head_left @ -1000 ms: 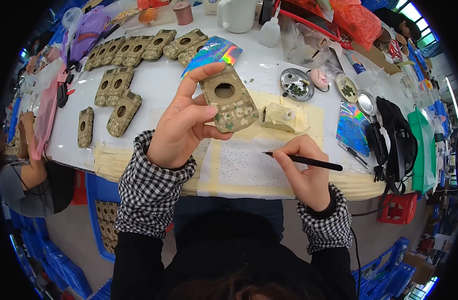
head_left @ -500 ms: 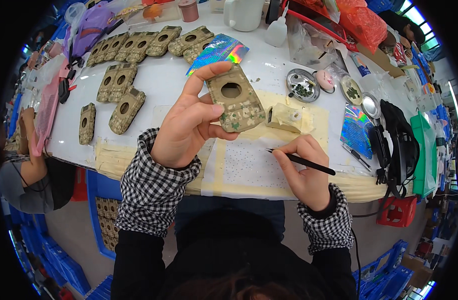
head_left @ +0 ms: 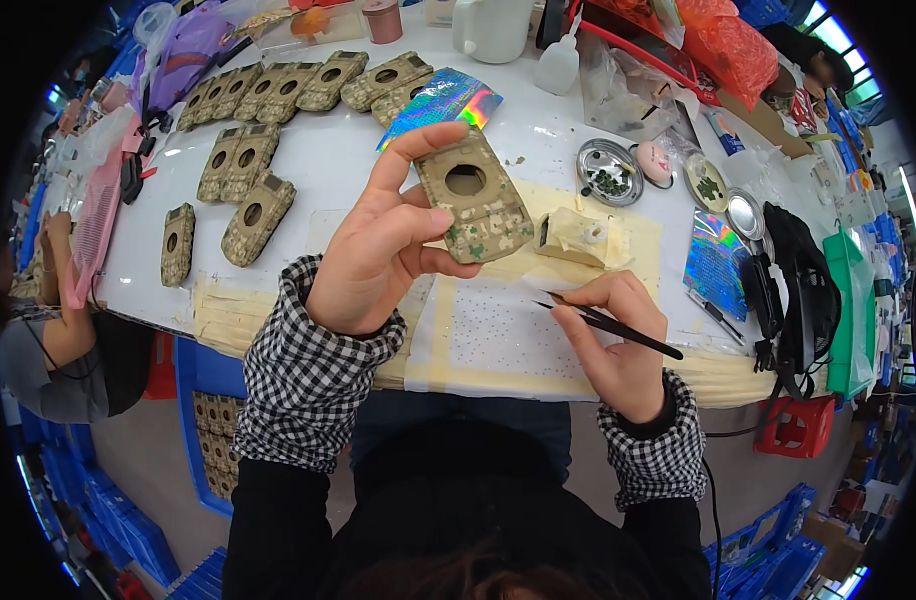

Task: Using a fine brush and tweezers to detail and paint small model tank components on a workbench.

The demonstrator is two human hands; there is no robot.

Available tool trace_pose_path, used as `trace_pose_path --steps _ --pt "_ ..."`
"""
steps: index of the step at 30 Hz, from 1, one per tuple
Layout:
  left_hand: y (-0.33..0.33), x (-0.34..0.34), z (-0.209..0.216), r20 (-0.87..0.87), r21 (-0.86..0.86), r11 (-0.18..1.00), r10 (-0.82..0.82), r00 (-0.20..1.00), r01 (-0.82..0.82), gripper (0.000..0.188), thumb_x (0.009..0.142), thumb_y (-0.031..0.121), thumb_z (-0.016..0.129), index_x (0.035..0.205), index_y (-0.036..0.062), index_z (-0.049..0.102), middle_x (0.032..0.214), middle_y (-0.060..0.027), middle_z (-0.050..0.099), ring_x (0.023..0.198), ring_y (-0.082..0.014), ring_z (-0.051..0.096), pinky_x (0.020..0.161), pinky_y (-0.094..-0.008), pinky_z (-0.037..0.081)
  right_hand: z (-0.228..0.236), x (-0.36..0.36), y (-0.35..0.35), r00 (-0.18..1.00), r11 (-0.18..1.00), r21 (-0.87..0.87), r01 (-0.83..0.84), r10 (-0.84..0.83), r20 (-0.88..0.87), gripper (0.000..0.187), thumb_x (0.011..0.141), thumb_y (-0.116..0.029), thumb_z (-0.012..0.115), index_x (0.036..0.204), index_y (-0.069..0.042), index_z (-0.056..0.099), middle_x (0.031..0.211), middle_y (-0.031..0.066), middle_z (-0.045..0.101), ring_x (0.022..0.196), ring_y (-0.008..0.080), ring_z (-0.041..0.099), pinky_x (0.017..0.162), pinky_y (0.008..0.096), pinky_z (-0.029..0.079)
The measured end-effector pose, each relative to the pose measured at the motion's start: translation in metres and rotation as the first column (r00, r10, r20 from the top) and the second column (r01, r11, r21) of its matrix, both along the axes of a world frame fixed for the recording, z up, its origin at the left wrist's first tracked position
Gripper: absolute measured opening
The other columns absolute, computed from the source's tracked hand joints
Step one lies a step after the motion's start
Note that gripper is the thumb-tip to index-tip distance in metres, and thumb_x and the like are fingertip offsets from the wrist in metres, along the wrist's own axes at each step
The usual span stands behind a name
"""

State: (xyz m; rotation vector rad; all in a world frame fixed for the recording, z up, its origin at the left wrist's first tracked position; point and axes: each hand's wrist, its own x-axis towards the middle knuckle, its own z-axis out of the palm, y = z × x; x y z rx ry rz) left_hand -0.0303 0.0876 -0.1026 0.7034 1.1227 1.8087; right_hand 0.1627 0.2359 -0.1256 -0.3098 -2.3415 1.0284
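Note:
My left hand [head_left: 363, 255] grips a camouflage-painted model tank hull [head_left: 493, 222] by its edges, raised above the table and tilted. A round hole with a dark inside opens in its upper part. My right hand [head_left: 618, 345] holds black tweezers [head_left: 650, 343], pen-like, their tips pointing left and slightly parted. Below the tips lies a white sheet [head_left: 483, 340] with many tiny dark specks, taped at its edges. I cannot make out anything between the tips. Just beyond my right hand stands a block wrapped in cream tape [head_left: 578, 240].
Several similar hulls [head_left: 258, 218] stand at the left and far left. Shiny holographic sheets [head_left: 440, 105], a metal dish of small dark green parts [head_left: 610, 172], a squeeze bottle [head_left: 558, 68] and a black bag [head_left: 800, 270] lie around. Someone's arm [head_left: 68, 260] shows at far left.
The tweezers' tips have spread a little apart, and my right hand has shifted slightly right and down. My left hand and the hull keep nearly the same pose; the whole view has moved slightly.

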Motion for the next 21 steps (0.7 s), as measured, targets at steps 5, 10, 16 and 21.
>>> trace_pose_path --steps 5,10,16,21 --pt "-0.005 -0.001 -0.008 -0.226 -0.035 0.996 0.072 0.971 -0.082 0.026 0.091 0.006 0.052 0.116 0.0035 0.056 0.113 -0.0091 0.057 0.093 -0.0119 0.062 0.072 -0.0253 0.057 0.001 0.004 0.001 0.994 0.981 -0.186 -0.059 0.041 -0.101 0.015 0.079 -0.005 0.075 0.087 0.002 0.065 0.086 0.0103 0.068 0.076 0.0178 0.061 0.071 0.0272 0.047" --pt "-0.002 0.008 -0.007 -0.651 -0.006 0.980 0.148 0.745 -0.199 0.011 0.084 0.006 0.066 0.095 0.0039 0.067 0.101 -0.0071 0.055 0.087 -0.0112 0.058 0.066 -0.0224 0.054 0.009 0.007 -0.001 0.982 0.860 -0.496 -0.125 0.035 -0.185 0.017 0.085 -0.008 0.072 0.094 0.002 0.061 0.088 0.0083 0.068 0.081 0.0129 0.061 0.074 0.0257 0.047" --pt "0.000 0.013 -0.005 -0.811 0.019 0.995 0.070 0.581 -0.094 0.013 0.078 0.007 0.074 0.090 0.0073 0.069 0.106 -0.0098 0.054 0.089 -0.0150 0.058 0.061 -0.0211 0.053 0.015 -0.002 -0.002 0.987 0.769 -0.627 -0.125 0.031 -0.158 0.026 0.096 -0.025 0.059 0.092 0.000 0.055 0.083 0.0143 0.069 0.073 0.0143 0.062 0.069 0.0248 0.046" --pt "0.000 0.014 -0.005 -0.797 0.013 0.998 0.046 0.603 -0.058 0.017 0.077 0.011 0.078 0.091 0.0078 0.068 0.111 -0.0110 0.052 0.091 -0.0153 0.058 0.061 -0.0215 0.053 0.017 -0.008 -0.005 0.978 0.704 -0.687 -0.179 0.054 -0.200 0.019 0.093 -0.017 0.063 0.091 0.000 0.057 0.084 0.0101 0.067 0.078 0.0123 0.063 0.069 0.0233 0.046"
